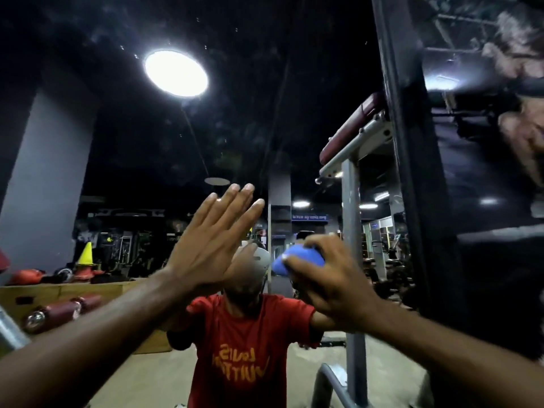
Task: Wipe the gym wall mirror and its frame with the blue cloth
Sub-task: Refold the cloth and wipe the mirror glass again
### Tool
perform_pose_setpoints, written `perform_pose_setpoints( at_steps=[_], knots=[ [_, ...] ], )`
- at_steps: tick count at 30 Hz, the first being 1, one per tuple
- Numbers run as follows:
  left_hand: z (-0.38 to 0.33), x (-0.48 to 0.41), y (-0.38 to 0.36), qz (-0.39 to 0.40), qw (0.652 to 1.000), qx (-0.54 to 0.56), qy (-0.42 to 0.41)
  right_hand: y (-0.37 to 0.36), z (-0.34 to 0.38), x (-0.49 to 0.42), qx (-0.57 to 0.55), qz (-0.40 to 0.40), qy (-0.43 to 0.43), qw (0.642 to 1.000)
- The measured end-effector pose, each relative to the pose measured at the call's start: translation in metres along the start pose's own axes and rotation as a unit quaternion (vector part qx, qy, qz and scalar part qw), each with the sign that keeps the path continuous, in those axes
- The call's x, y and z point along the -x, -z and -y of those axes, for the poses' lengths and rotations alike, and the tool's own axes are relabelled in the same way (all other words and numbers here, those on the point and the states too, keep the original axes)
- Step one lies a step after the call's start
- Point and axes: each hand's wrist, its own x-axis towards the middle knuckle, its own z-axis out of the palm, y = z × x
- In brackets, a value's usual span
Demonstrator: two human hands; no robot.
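The wall mirror (147,136) fills most of the view and reflects the gym and a person in a red shirt. Its dark frame (412,142) runs down the right side. My right hand (326,275) grips the bunched blue cloth (297,260) against the glass at centre right, left of the frame. My left hand (212,245) is raised with straight fingers, palm toward the mirror, left of the cloth. Whether it touches the glass I cannot tell.
A grey metal gym machine (351,231) with a maroon pad (350,128) stands close to the frame at right; a metal bar (329,378) curves below it. A dark wall poster (500,142) lies right of the frame. Reflected: a wooden box (59,293), a yellow cone (86,254).
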Motion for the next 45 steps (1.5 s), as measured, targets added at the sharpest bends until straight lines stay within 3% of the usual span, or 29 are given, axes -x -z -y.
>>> perform_pose_setpoints(
  at_steps=[4, 9, 11, 14, 19, 21, 25, 28, 31, 34, 37, 39, 43, 45],
  knots=[
    [-0.034, -0.023, -0.011, 0.035, 0.998, -0.007, -0.048, 0.027, -0.037, 0.005, 0.028, 0.014, 0.046, 0.998],
    [-0.068, -0.041, -0.016, 0.03, 0.999, 0.01, -0.044, 0.061, -0.123, -0.031, 0.095, -0.086, -0.198, 0.972],
    [-0.08, -0.046, -0.02, 0.03, 0.999, 0.013, -0.037, 0.057, -0.119, -0.019, 0.09, -0.109, -0.234, 0.962],
    [-0.094, -0.046, -0.03, 0.044, 0.999, 0.007, -0.015, 0.05, -0.086, 0.026, 0.065, -0.067, -0.197, 0.976],
    [-0.113, -0.035, -0.036, 0.028, 0.999, -0.001, -0.02, 0.072, -0.071, 0.088, 0.077, 0.046, 0.0, 0.996],
    [-0.123, -0.027, -0.039, 0.025, 0.998, -0.006, -0.051, 0.084, -0.097, 0.077, 0.106, 0.056, -0.029, 0.992],
    [-0.143, -0.002, -0.048, 0.033, 0.999, 0.0, -0.039, 0.095, -0.127, 0.044, 0.118, 0.015, -0.192, 0.974],
    [-0.153, 0.023, -0.049, 0.029, 0.999, 0.013, -0.009, 0.083, -0.094, 0.075, 0.078, -0.002, -0.193, 0.978],
    [-0.163, 0.053, -0.046, 0.025, 0.999, 0.023, 0.005, 0.072, -0.043, 0.141, 0.021, 0.053, -0.195, 0.979],
    [-0.171, 0.084, -0.044, 0.037, 0.999, 0.028, 0.005, 0.074, -0.001, 0.209, -0.075, 0.174, -0.238, 0.953],
    [-0.165, 0.102, -0.037, 0.056, 0.998, 0.017, -0.011, 0.083, -0.004, 0.213, -0.025, 0.257, -0.135, 0.957],
    [-0.15, 0.107, -0.033, 0.069, 0.998, 0.001, -0.011, 0.092, -0.025, 0.171, 0.002, 0.228, -0.107, 0.968],
    [-0.108, 0.106, -0.021, 0.07, 0.997, -0.021, 0.035, 0.088, -0.07, 0.08, 0.106, 0.029, -0.227, 0.968],
    [-0.093, 0.108, -0.014, 0.078, 0.996, -0.031, 0.032, 0.075, -0.067, 0.058, 0.086, -0.027, -0.302, 0.949]
  ],
)
